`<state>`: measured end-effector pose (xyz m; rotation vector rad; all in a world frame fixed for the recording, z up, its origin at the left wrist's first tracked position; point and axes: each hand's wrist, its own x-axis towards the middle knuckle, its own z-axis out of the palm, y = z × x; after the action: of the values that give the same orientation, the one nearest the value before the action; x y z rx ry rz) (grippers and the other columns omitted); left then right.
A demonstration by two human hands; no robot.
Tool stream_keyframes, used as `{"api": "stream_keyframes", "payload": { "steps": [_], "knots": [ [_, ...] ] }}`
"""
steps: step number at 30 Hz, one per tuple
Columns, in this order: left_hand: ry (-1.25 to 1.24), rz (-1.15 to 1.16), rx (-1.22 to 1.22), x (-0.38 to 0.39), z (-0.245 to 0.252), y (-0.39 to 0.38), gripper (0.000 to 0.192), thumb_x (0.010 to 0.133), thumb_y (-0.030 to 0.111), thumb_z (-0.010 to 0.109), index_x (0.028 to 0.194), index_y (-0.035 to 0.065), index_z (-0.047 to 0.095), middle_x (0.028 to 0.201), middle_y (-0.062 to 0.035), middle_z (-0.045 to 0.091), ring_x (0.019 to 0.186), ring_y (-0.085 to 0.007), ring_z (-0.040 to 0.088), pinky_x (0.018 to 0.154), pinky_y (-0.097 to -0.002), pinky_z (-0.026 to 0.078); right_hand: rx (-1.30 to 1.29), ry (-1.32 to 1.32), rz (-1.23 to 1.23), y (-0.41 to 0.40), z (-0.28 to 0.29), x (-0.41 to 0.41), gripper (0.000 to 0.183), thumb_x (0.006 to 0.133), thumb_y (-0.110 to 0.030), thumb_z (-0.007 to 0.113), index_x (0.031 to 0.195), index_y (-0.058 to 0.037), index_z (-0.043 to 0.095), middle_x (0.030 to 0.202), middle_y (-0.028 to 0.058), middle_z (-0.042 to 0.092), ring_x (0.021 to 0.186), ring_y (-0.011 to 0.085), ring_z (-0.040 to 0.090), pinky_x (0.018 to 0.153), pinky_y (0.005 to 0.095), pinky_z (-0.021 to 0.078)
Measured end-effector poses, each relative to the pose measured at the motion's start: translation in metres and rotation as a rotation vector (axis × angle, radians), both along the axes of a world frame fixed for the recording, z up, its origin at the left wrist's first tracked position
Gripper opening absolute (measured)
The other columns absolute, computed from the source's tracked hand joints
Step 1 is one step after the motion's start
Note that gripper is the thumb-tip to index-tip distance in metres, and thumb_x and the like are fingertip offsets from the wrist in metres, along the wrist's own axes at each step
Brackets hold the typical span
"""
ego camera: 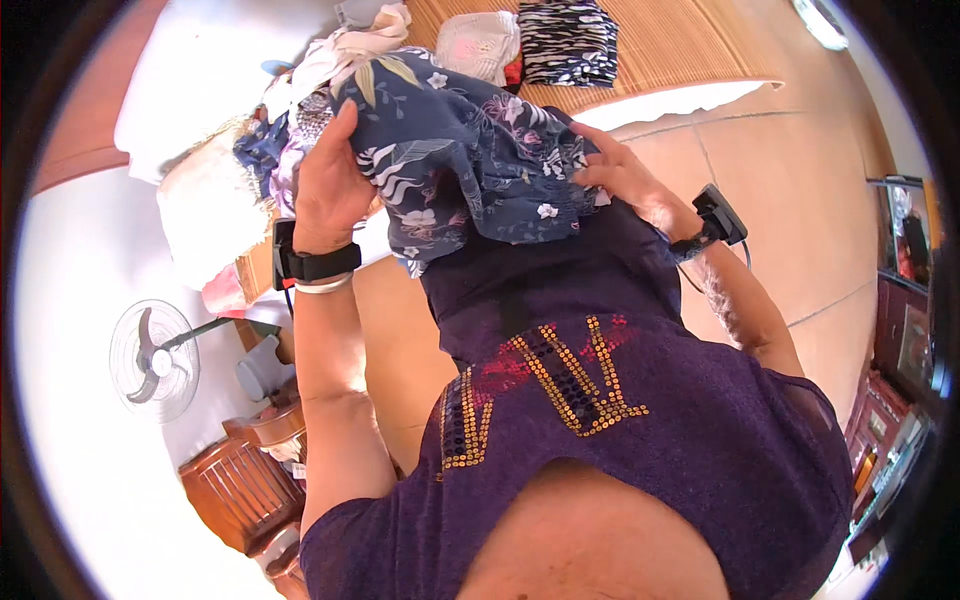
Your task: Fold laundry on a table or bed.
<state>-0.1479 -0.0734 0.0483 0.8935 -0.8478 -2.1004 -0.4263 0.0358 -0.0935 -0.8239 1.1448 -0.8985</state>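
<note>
A dark blue garment with white and pink flower print [480, 161] is held up before my body, bunched and draped in folds. My left hand [334, 172] grips its left side, thumb upright and the fingers partly hidden behind the cloth. On its right edge, my right hand [619, 169] holds the gathered fabric between thumb and fingers. Beyond the garment lie a folded white knitted piece [478, 46] and a folded black-and-white patterned cloth [568, 41], side by side on a woven bamboo mat [675, 45].
A heap of mixed clothes [281, 150] lies at the left of the mat. Further left stand a fan [159, 362] and a wooden chair [240, 487]. Tiled floor [780, 187] shows at the right, with dark wooden furniture [900, 330] along the far right.
</note>
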Motion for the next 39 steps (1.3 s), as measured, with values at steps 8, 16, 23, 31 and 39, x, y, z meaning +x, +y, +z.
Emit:
{"api": "stream_keyframes", "payload": {
  "steps": [8, 16, 23, 31, 39],
  "knots": [
    [0.004, -0.058, -0.061, 0.009, 0.008, 0.009, 0.033, 0.089, 0.019, 0.047, 0.116, 0.0014, 0.046, 0.111, -0.0089, 0.056, 0.101, -0.0201, 0.054, 0.088, -0.0337, 0.044, -0.494, 0.993, 0.371, 0.0, -0.006, 0.046, 0.055, 0.069, -0.016, 0.055, 0.122, -0.0127, 0.044, 0.092, 0.0179, 0.058, 0.078, 0.0351, 0.058, 0.07, 0.0409, 0.0443],
    [-0.366, -0.127, -0.099, 0.049, -0.004, -0.012, 0.031, 0.086, 0.013, 0.051, 0.114, 0.0026, 0.047, 0.104, -0.0045, 0.058, 0.093, -0.0129, 0.056, 0.082, -0.0269, 0.046, -0.256, -0.031, -0.045, -0.06, 0.018, -0.031, 0.04, 0.07, -0.003, 0.052, 0.109, -0.0018, 0.056, 0.099, 0.0071, 0.06, 0.088, 0.0125, 0.057, 0.075, 0.024, 0.0456],
    [-1.123, -0.312, -0.272, 0.058, 0.015, -0.01, 0.032, 0.078, 0.007, 0.055, 0.109, 0.0022, 0.049, 0.089, -0.0027, 0.056, 0.081, -0.0139, 0.054, 0.068, -0.0272, 0.044, -0.486, -0.09, 0.011, -0.12, 0.154, -0.06, 0.046, 0.079, -0.017, 0.052, 0.122, -0.0021, 0.046, 0.109, 0.0056, 0.057, 0.093, 0.0145, 0.055, 0.083, 0.025, 0.0414],
    [-0.883, 0.323, -0.548, 0.084, 0.02, -0.014, 0.038, 0.084, 0.016, 0.048, 0.117, -0.0024, 0.048, 0.107, -0.0081, 0.054, 0.091, -0.0125, 0.054, 0.076, -0.0222, 0.043, -0.672, -0.019, 0.046, -0.132, 0.179, -0.017, 0.034, 0.076, -0.01, 0.052, 0.109, -0.0017, 0.053, 0.097, 0.0069, 0.058, 0.085, 0.0143, 0.055, 0.075, 0.0246, 0.0437],
    [-0.715, 0.198, -0.682, 0.098, 0.101, -0.021, 0.031, 0.084, 0.017, 0.05, 0.111, 0.0014, 0.055, 0.093, -0.0052, 0.062, 0.082, -0.0094, 0.056, 0.074, -0.0229, 0.044, -0.877, 1.363, 0.727, -0.11, 0.111, 0.027, 0.021, 0.067, -0.008, 0.051, 0.084, -0.0014, 0.059, 0.085, 0.0158, 0.061, 0.082, 0.033, 0.059, 0.071, 0.0417, 0.0458]
  ]
}}
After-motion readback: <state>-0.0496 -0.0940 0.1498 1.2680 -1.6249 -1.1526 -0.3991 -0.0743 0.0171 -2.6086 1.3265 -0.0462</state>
